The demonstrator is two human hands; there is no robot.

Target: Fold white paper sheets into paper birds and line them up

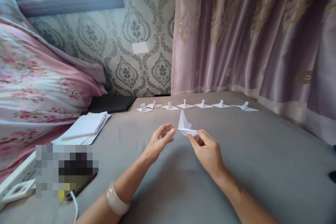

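My right hand (206,150) pinches a folded white paper bird (185,126) by its lower edge and holds it just above the grey bed sheet (262,168). To the left of it, my left hand (160,139) hovers with its fingers loosely apart and holds nothing; a pale bangle sits on that wrist. Farther back a row of several finished paper birds (195,105) stands on the sheet, running left to right.
A stack of white paper sheets (84,127) lies at the left beside a pink floral quilt (34,87). A dark cloth (111,103) lies by the patterned wall. Purple curtains (262,35) hang along the right. A phone and white cable (75,199) lie at the near left.
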